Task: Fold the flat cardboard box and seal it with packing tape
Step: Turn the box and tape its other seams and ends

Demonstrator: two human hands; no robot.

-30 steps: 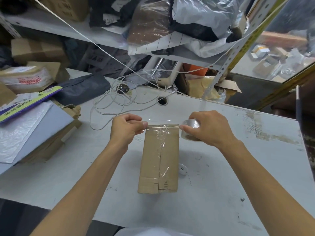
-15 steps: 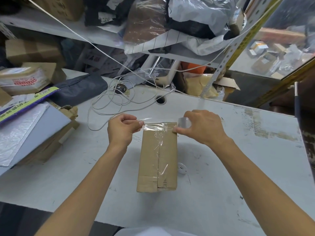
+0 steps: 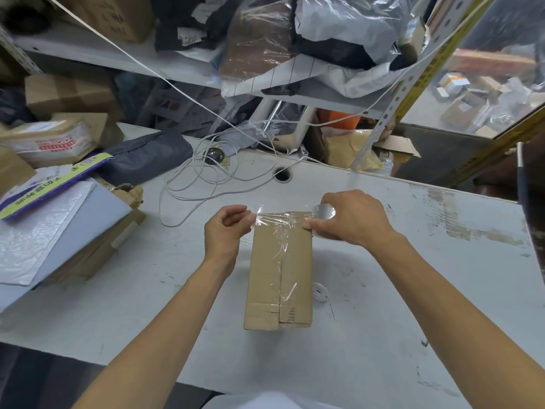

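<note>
A narrow brown cardboard box (image 3: 278, 270) lies folded on the white table (image 3: 413, 290), its long seam covered by clear tape. Across its far end stretches a strip of clear packing tape (image 3: 280, 217). My left hand (image 3: 227, 228) pinches the strip's free end at the box's far left corner. My right hand (image 3: 354, 218) grips the clear tape roll (image 3: 323, 211) at the far right corner, thumb pressed near the box edge.
A coil of white cable (image 3: 206, 178) lies just beyond the box, near a cable hole (image 3: 282, 174). Stacked mailers and cartons (image 3: 53, 219) crowd the left side. A small white disc (image 3: 320, 292) lies right of the box. Cluttered shelves stand behind.
Both hands lowered the stretched tape onto the box's far end. The roll came in closer to the right corner, and the strip now lies against the cardboard.
</note>
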